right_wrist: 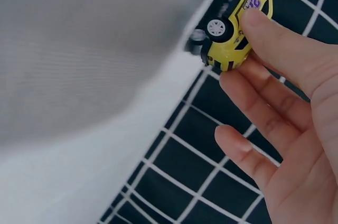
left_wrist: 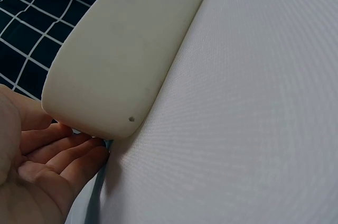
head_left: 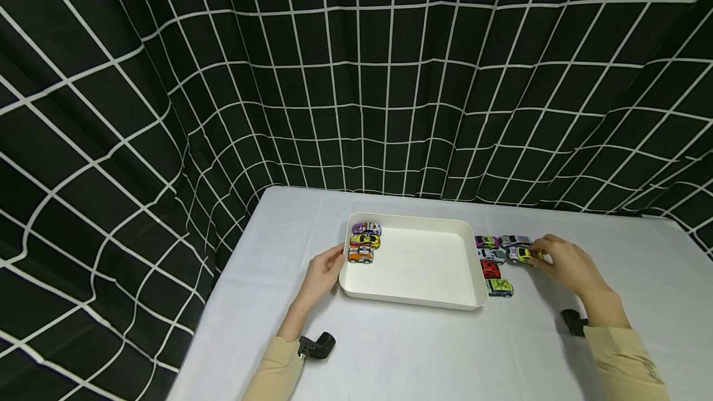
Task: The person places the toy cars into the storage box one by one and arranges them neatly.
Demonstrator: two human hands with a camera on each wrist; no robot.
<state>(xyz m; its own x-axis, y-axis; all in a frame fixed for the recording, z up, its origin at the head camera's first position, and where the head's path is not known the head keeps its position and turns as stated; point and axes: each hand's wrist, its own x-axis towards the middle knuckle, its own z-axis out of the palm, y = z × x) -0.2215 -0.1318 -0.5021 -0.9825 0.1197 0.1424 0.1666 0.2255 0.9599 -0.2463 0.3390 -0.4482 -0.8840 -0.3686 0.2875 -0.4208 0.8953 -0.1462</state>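
Note:
My left hand [head_left: 325, 271] holds the left side of a white shallow tray [head_left: 412, 297]; in the left wrist view its fingers [left_wrist: 79, 155] lie against the outer wall, the thumb near the rim. Inside the tray, along its left wall, a purple-and-white toy car [head_left: 366, 228], a yellow-and-red one [head_left: 364, 241] and an orange one [head_left: 360, 255] stand in a column. Beyond the tray's right wall, my right hand [head_left: 570, 265] pinches a yellow toy car [right_wrist: 235, 44] between thumb and fingers. The little finger stays apart from it.
Right of the tray several toy cars stand close together: purple-green [head_left: 487, 242], white-blue [head_left: 515, 241], white-green [head_left: 492, 256], red [head_left: 491, 270] and lime [head_left: 500, 288]. A white cloth covers the table [head_left: 390, 351]. Black curtains with white grid lines [head_left: 390, 79] hang behind and at the left.

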